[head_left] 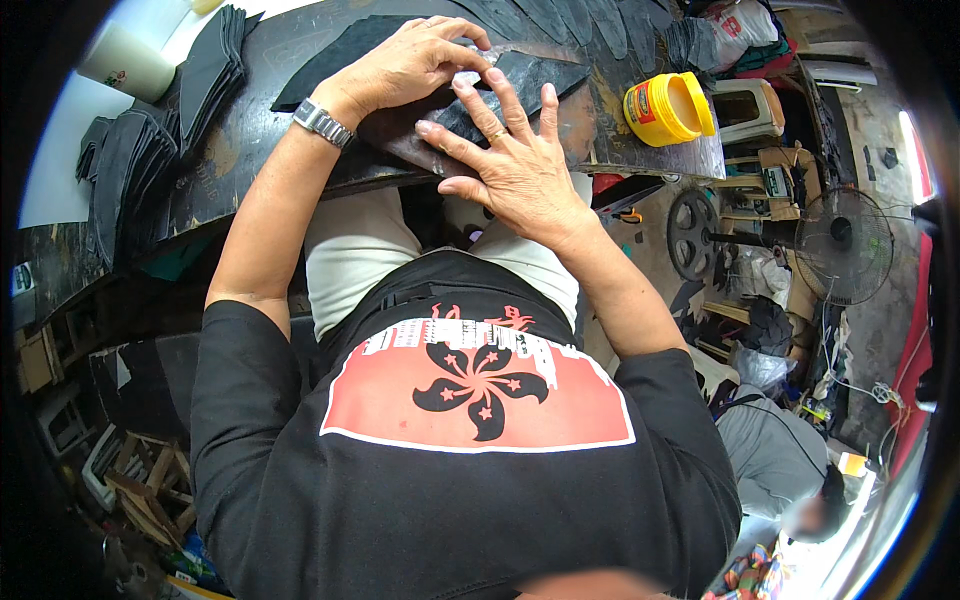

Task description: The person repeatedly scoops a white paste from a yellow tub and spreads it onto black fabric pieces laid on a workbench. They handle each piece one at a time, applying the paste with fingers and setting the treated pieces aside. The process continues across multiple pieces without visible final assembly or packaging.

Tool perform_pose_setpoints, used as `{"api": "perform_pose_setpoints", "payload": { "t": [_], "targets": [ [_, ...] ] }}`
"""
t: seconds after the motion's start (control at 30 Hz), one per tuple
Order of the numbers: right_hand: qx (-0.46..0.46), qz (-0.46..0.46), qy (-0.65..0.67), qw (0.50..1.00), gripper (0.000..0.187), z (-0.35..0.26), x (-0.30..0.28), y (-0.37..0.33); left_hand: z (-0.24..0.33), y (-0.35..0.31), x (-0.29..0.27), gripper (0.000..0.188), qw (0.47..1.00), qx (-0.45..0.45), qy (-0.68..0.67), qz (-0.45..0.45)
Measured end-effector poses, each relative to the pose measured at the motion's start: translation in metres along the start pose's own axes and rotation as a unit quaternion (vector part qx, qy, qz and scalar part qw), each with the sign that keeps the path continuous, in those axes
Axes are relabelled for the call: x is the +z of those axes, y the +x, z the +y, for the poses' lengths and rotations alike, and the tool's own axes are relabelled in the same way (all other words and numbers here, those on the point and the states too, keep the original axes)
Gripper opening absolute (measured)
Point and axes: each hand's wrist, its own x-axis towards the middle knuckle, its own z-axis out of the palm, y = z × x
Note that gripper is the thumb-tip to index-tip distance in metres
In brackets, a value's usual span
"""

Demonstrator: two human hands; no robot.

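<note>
My right hand [525, 170] is spread on the worktable, its fingers apart over a dark, leather-like piece [545, 78]. Beside it on the left, my left hand [425, 60] has its fingers bent and drawn together close to my right fingertips. Whatever may be between those left fingers is too small to make out. A brownish board or sheet [395, 130] shows under both hands. Another black flat piece [320, 70] lies beyond my left wrist, which wears a metal watch [322, 122].
Stacks of black cut pieces [135, 180] hang over the table's left edge, by a white roll [125, 62]. More dark strips [605, 25] line the far side. An open yellow jar [660, 110] stands right. A fan [845, 245] and another person [775, 450] are at the right.
</note>
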Motion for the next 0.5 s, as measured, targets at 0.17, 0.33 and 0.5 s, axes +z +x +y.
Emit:
{"api": "perform_pose_setpoints", "payload": {
  "t": [0.17,0.33,0.5],
  "targets": [
    [-0.046,0.01,0.052,0.998,0.05,0.004,-0.002,0.002,0.0,0.004,-0.005,0.02,1.0,-0.004,0.028,-0.012],
    [0.075,0.085,0.424,0.898,0.056,0.038,-0.02,-0.01,0.01,0.007,-0.014,0.02,0.999,-0.002,0.025,-0.026],
    [0.231,0.005,0.125,0.965,0.092,0.036,0.009,-0.007,0.019,0.014,-0.013,0.019,0.999,-0.041,0.03,-0.02]
  ]
}}
